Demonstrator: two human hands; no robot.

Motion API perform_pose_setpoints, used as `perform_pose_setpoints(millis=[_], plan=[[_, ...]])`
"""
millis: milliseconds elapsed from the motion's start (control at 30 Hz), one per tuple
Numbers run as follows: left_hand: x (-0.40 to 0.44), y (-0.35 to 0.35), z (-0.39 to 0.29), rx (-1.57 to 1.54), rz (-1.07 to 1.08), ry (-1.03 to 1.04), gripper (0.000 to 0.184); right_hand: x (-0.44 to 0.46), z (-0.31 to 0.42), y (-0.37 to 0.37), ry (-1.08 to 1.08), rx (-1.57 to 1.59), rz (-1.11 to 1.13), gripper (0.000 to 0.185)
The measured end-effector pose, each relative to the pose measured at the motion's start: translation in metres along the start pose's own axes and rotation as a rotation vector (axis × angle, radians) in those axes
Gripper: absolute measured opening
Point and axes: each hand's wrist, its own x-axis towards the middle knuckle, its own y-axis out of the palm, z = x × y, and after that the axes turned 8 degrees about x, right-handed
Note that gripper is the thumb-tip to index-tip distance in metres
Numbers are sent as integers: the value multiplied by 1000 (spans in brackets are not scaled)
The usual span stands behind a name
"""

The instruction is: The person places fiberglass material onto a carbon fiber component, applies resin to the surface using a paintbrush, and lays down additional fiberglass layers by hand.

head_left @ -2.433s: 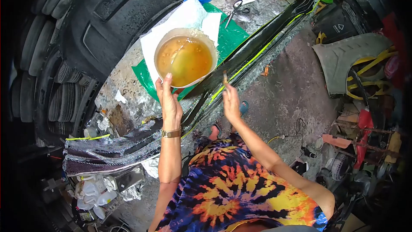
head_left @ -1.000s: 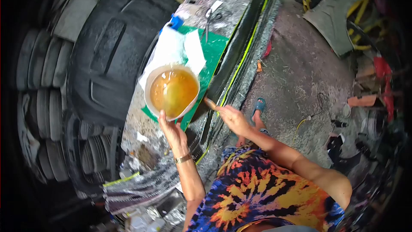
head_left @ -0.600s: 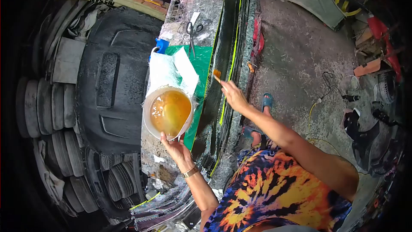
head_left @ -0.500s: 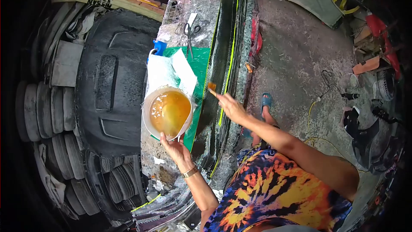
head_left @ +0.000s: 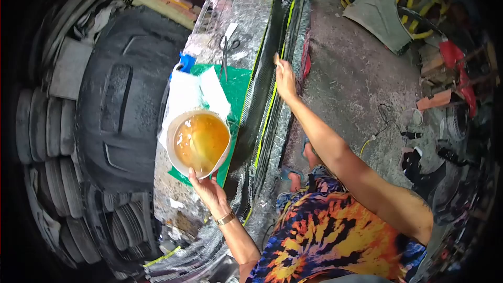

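Amber liquid (head_left: 203,139) partly fills a white bucket (head_left: 171,148), held by the left hand (head_left: 211,193). Left grip: curled on the bucket's near edge, thumb up at the rim, other fingers mostly hidden behind and beneath the wall; opened only as far as the bucket needs. Band (head_left: 225,218) on that wrist. Bucket is above the tabletop (head_left: 166,182), over the white paper (head_left: 183,94) and green sheet (head_left: 240,86); can't tell if its base touches them.

Right hand (head_left: 286,79): fingers closed around the handle of a brush (head_left: 277,59), no visible gap in the grip. Brush is small and blurred here, bristles hard to make out. It's over the black strip (head_left: 255,120), farther along than the bucket; bristle contact can't be told. Strip runs lengthwise along the tabletop's right side, woven look, yellow-green lines (head_left: 260,144) along it.

Scissors (head_left: 225,55) lie beyond the bucket, blades reaching the green sheet, handles near a white tag (head_left: 230,30). Blue object (head_left: 186,62) by the paper's far end. Big black panel (head_left: 144,91) left of the tabletop, tyres (head_left: 52,131) farther left.
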Motion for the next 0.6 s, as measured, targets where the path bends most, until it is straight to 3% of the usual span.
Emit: perform_pose_setpoints(millis=[100,333,433,600], plan=[[-3,1,-3,-41,-64,-8,65,-3,-33,13,48,-61,94,25],[2,-22,4,-42,-156,34,61,-72,10,-10,184,-152,353,27],[1,-28,5,-55,-142,43,63,-92,25,-17,235,-128,390,29],[3,-31,6,-135,-127,21,58,-104,-11,-17,336,-9,365,26]])
